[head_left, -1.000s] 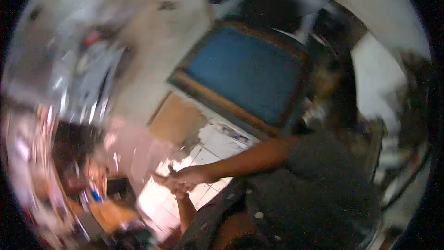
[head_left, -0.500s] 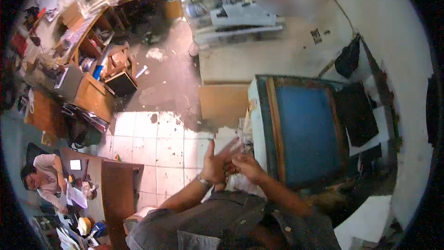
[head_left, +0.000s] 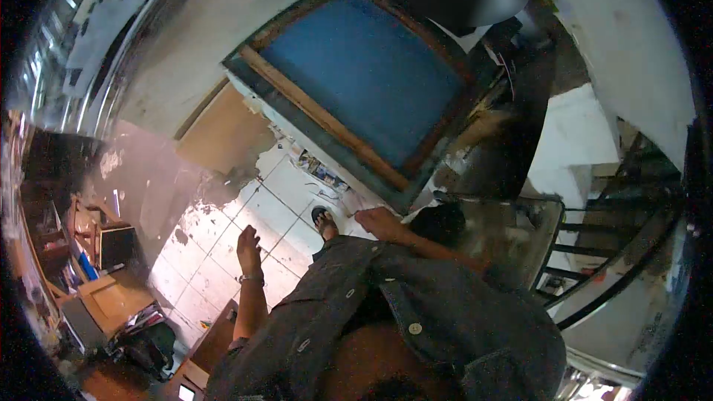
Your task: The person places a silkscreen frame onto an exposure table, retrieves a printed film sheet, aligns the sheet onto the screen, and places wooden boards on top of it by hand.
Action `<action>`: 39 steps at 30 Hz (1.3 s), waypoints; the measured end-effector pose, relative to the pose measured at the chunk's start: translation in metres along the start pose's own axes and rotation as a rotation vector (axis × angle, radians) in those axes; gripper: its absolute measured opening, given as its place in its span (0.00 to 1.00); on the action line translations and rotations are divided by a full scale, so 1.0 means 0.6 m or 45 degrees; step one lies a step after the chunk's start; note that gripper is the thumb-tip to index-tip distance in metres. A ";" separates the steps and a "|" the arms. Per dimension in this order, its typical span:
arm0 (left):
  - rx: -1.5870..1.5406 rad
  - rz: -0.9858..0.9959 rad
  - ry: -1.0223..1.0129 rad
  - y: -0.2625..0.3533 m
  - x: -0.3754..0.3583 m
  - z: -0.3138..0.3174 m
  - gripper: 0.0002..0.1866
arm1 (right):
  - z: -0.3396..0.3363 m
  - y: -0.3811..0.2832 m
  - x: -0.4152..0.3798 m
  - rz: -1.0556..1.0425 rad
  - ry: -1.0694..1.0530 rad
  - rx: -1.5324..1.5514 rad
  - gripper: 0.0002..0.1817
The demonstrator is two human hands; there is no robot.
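My left hand (head_left: pixel 250 252) hangs over the tiled floor, away from my body. Its fingers are loosely curved and apart, with nothing in them, and a watch or bracelet (head_left: pixel 252 278) circles the wrist. Further right, my right hand (head_left: pixel 380 223) is closed, just below the near corner of a table bearing a wooden-framed blue screen (head_left: pixel 364 70). Its fingers are curled in, and I cannot tell whether they hold anything. My sandalled foot (head_left: pixel 324 221) shows on the tiles between the two hands.
A worn bench or tabletop (head_left: pixel 512 241) stands right of my right hand, beside black metal bars (head_left: pixel 594 252). White tiles (head_left: pixel 215 252) meet a dark, patchy floor (head_left: pixel 141 186). Wooden furniture (head_left: pixel 111 301) with papers is at lower left. A rack with shiny rails (head_left: pixel 96 52) stands upper left.
My hands, together before with the right fingers at the left palm, have come apart. My view has turned right, so the blue screen appears rotated and higher; the seated person is out of view.
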State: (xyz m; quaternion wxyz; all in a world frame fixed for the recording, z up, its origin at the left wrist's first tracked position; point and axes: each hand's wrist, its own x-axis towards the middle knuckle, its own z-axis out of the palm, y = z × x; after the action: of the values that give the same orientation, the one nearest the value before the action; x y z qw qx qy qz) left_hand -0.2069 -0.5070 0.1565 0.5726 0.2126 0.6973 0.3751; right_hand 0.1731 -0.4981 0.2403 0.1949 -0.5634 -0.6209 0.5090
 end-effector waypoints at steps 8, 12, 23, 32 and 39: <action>1.248 -0.091 -0.336 -0.140 0.032 -0.113 0.35 | 0.041 0.048 -0.015 0.382 -0.138 0.224 0.17; 1.167 -0.210 -0.288 -0.156 0.054 -0.170 0.34 | 0.047 0.057 -0.035 0.626 -0.228 0.231 0.20; 0.114 -0.169 0.118 -0.207 -0.151 -0.100 0.30 | 0.161 0.186 -0.010 0.295 -0.683 -0.870 0.45; 0.036 0.006 0.433 -0.226 -0.271 -0.100 0.37 | 0.315 0.045 0.169 0.015 -1.354 -1.091 0.55; -0.245 0.041 0.718 -0.228 -0.246 -0.173 0.42 | 0.460 -0.030 0.273 -0.156 -1.443 -1.193 0.53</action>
State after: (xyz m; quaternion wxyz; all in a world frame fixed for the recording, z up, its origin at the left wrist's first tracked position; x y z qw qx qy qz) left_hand -0.2508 -0.7292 0.1523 0.3677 0.0556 0.7868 0.4926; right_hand -0.1083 -0.4619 0.0890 -0.3887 -0.2024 -0.8090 0.3918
